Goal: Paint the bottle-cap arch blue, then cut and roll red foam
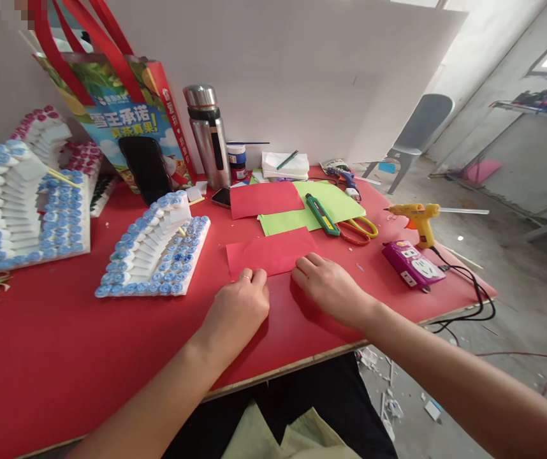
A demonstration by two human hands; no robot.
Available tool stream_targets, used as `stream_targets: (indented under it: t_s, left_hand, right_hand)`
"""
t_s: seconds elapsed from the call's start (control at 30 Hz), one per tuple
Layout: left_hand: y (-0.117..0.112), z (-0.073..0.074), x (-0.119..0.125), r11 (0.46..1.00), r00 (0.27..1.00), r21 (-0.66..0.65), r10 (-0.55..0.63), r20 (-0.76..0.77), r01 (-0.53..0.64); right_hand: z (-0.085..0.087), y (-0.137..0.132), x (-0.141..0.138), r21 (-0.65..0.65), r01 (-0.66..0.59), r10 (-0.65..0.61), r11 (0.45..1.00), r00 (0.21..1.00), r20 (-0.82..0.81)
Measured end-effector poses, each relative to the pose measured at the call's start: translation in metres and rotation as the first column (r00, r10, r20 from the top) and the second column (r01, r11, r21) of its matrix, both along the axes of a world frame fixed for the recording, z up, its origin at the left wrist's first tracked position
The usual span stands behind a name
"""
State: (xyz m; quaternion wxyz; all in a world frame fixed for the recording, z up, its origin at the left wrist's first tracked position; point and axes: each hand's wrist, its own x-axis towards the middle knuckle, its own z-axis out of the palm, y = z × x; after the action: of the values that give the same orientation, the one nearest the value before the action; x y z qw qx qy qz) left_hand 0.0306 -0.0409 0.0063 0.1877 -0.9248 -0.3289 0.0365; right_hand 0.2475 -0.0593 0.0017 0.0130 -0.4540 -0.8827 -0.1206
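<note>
A red paper sheet [269,250] lies flat on the red table [63,344] in front of me. My left hand [238,307] rests at its near edge with the fingers curled under, a ring on one finger. My right hand [327,287] lies beside it, its fingertips pressing on the sheet's near right corner. Both hands touch the paper's lower edge; nothing is lifted. A second red sheet [264,199] and a green sheet [316,207] lie further back.
A green utility knife [322,215], scissors [358,230], a yellow glue gun [419,220] and a purple power strip [412,263] sit to the right. White-and-blue paper models [156,252] stand at left, with a bag [125,108], flask [208,135] and phone [147,167] behind.
</note>
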Motion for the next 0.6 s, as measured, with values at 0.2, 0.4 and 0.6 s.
stream_targets:
  t_s: [0.2,0.4,0.6]
  left_hand:
    - [0.009,0.011,0.005,0.998,0.999,-0.044,0.04,-0.012,-0.041]
    - [0.006,0.012,0.006,0.997,0.997,-0.035,0.072,-0.011,-0.073]
    - [0.007,0.008,0.004,0.998,0.995,-0.003,0.069,0.067,-0.069]
  right_hand:
    - [0.006,0.02,-0.003,-0.023,-0.021,0.023,1.0,0.995,0.098]
    - [0.003,0.023,0.001,-0.012,0.013,-0.012,1.0,0.996,0.084]
    - [0.002,0.021,0.003,0.014,-0.01,0.009,1.0,0.997,0.07]
